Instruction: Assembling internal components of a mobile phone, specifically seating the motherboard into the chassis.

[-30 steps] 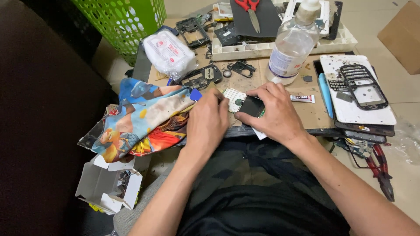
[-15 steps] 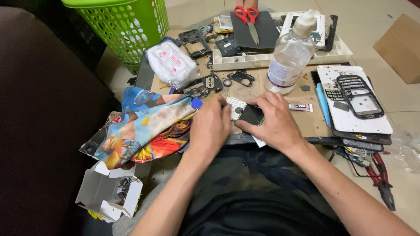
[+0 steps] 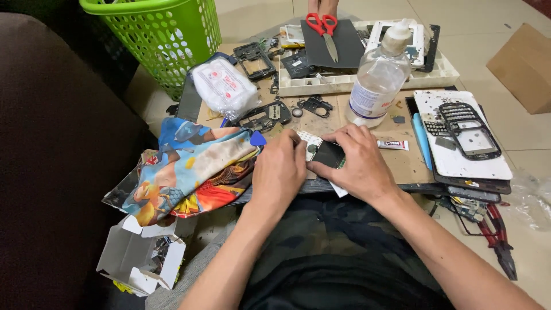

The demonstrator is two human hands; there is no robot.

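Phone part: a small dark-screened phone part (image 3: pixel 328 154) is lying on the brown work board (image 3: pixel 321 123), at its near edge, pinched between both hands.
Right hand: the right hand (image 3: pixel 357 163) is curling over the phone part, fingers closing on its right side.
Left hand: the left hand (image 3: pixel 279 171) is pressing against the phone part's left side, fingers bent and gripping it there.
Keypad piece: a white keypad piece (image 3: pixel 309 139) is poking out just behind the phone part.
Bottle: a clear plastic bottle (image 3: pixel 379 80) is standing upright behind the phone part, near it.
Cloth: a colourful printed cloth (image 3: pixel 189 169) is lying left of the phone part, beside the left hand.
Phone frame: a black phone frame (image 3: pixel 468 129) is resting on a white panel (image 3: pixel 459 161) well to the right of the phone part.
Scissors: red-handled scissors (image 3: pixel 323 30) are lying far behind the phone part, on a dark mat (image 3: pixel 344 43).
Basket: a green basket (image 3: pixel 158 37) is standing far behind and left of the phone part.
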